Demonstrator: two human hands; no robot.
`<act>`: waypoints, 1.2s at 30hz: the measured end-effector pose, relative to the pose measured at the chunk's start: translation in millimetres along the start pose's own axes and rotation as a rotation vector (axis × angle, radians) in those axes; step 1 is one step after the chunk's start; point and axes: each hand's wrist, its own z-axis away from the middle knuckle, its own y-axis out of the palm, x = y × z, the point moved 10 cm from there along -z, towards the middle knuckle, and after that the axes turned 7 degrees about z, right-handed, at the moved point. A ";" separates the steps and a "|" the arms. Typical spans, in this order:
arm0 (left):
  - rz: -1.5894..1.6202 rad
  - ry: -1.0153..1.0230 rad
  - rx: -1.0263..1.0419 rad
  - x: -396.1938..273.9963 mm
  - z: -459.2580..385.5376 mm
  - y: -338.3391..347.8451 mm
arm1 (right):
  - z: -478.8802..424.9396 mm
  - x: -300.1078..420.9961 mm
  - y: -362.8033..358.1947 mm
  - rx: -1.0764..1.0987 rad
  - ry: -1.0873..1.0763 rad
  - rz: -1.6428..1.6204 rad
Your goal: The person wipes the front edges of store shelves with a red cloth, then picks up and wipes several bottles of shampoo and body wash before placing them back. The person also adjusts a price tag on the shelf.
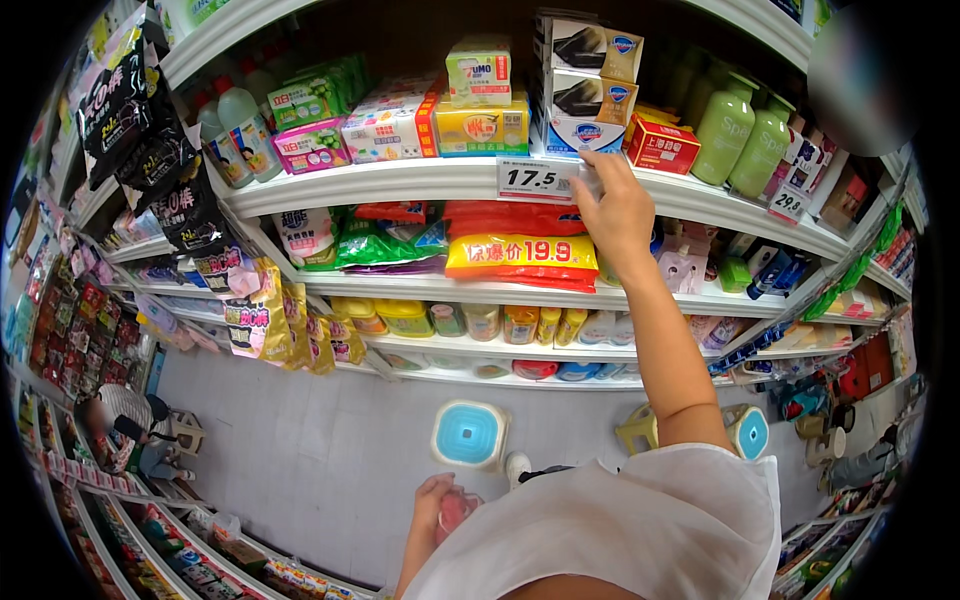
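Note:
My right hand [616, 208] reaches up to the shelf edge, its fingertips at the right end of a price tag [534, 178] and just below a blue and white soap box [583, 136]. Dark-and-gold soap boxes [596, 46] are stacked above that box. To the right lie a red soap box [663, 146] and green pump bottles [724, 131]; to the left is a yellow soap pack [481, 129]. Low near my body, my left hand [436, 499] is closed around a pinkish-red object [453, 516] that I cannot identify.
Lower shelves hold red detergent bags [517, 259] and bottles. Black and gold packets [176, 206] hang at the left. A blue-topped stool [469, 433] stands on the floor before me, another stool [750, 431] to the right. A person [131, 420] sits at the far left.

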 end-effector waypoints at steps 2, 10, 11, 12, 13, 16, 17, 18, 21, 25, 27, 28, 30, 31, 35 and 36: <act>-0.018 0.031 0.010 4.7 -7.6 -9.5 | 1.6 -2.5 -5.7 -0.060 -0.017 -0.007; 0.030 -0.005 -0.002 9.4 -5.3 -10.5 | 5.1 -11.9 -13.4 -0.122 -0.064 -0.037; 0.024 -0.001 0.001 10.8 -6.6 -12.5 | 5.0 -12.8 -11.6 -0.104 -0.040 -0.043; 0.021 0.000 0.000 10.1 -5.9 -11.8 | 4.7 -13.3 -10.4 -0.086 -0.017 -0.048; 0.017 0.001 -0.001 8.4 -5.0 -10.3 | 4.8 -14.9 -8.4 -0.068 0.006 -0.053; 0.004 0.010 0.007 6.8 -4.9 -7.5 | 6.5 -15.0 -9.2 -0.136 -0.060 -0.030; -0.001 0.013 0.012 6.6 -5.1 -6.8 | 5.9 -15.1 -9.8 -0.146 -0.063 -0.035; 0.008 0.007 0.008 7.9 -4.9 -6.9 | 6.4 -15.2 -9.6 -0.154 -0.064 -0.041; 0.028 -0.015 0.000 9.4 -3.8 -4.8 | 7.3 -18.1 -7.8 -0.142 -0.012 -0.098; 0.042 -0.030 -0.016 11.3 -1.9 -2.8 | 9.7 -22.4 -4.4 -0.142 0.020 -0.146; 0.018 -0.020 -0.026 9.9 -3.1 -1.1 | 9.6 -23.3 -4.4 -0.172 -0.008 -0.153; -0.010 -0.013 -0.027 8.0 -0.6 0.0 | 8.3 -23.4 -5.1 -0.192 -0.024 -0.157; -0.017 -0.004 -0.017 11.7 -1.8 -1.0 | 12.4 -25.2 -4.7 -0.155 0.017 -0.165; 0.004 -0.002 -0.006 16.8 -3.6 -2.7 | 13.3 -26.3 -2.9 -0.134 0.037 -0.169; 0.047 -0.047 -0.024 18.6 1.4 6.5 | 14.0 -25.5 -4.1 -0.206 -0.056 -0.173; 0.052 -0.060 -0.036 18.3 3.2 7.4 | 14.1 -23.0 -3.7 -0.221 -0.072 -0.170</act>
